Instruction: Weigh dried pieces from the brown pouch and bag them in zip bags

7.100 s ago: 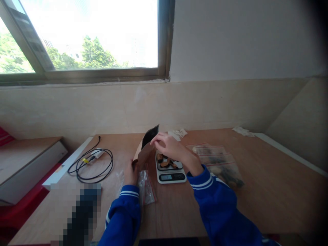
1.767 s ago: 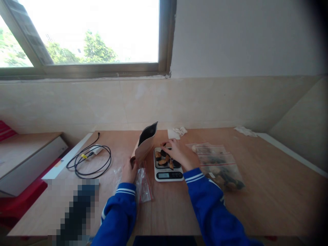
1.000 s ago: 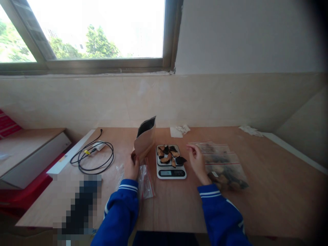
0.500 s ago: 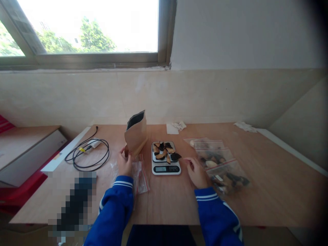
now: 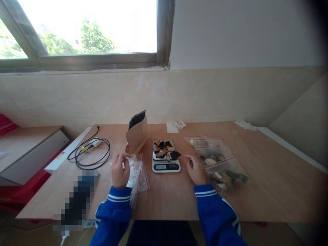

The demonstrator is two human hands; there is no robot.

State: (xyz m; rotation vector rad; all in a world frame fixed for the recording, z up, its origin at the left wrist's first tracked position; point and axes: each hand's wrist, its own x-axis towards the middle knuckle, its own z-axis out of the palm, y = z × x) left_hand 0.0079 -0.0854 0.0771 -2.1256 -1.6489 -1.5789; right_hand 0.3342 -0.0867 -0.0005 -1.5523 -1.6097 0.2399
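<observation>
Left grip: left hand pinching the top edge of an empty clear zip bag, lifted slightly off the counter.
Right grip: right hand loosely curled, fingertips together, seemingly holding nothing; just right of the scale.
Done: dark and orange dried pieces heaped on the scale; brown pouch standing open beyond the left grip.
Left: pieces not yet bagged; filled bags lying right of the right grip.

A pixelated patch is blotting out whatever lies near my left sleeve, the scale's display is reading too small, and my forearms are running off the bottom edge.
</observation>
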